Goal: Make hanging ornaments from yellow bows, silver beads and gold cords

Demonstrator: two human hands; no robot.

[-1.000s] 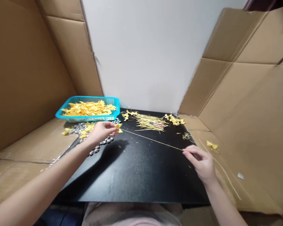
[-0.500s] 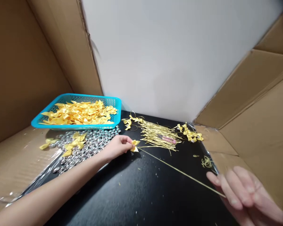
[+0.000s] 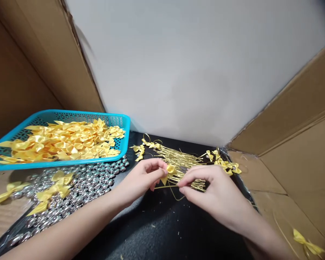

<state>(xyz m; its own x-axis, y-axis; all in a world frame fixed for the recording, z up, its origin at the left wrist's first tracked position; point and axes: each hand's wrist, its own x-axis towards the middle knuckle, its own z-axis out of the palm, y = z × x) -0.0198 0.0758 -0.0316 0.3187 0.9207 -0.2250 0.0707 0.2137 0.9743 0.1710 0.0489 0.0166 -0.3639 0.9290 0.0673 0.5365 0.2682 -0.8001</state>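
My left hand [image 3: 143,178] pinches a small yellow ribbon bow [image 3: 168,171] between thumb and fingers, just above the black table [image 3: 162,231]. My right hand [image 3: 211,191] is close beside it, fingers pinched on a thin gold string [image 3: 171,187] that loops under the bow. Both hands meet in front of a pile of gold strings [image 3: 178,160] lying on the table.
A blue basket [image 3: 43,119] full of yellow bows stands at the left. Silver beads [image 3: 92,178] with loose bows on them lie in front of it. Finished bows [image 3: 222,162] sit at the right of the string pile. Cardboard walls stand on both sides; a bow [image 3: 306,243] lies on the right cardboard.
My right hand has come in from the far right to meet my left hand at the bow, and the long taut string now loops short between them. The view has moved closer.
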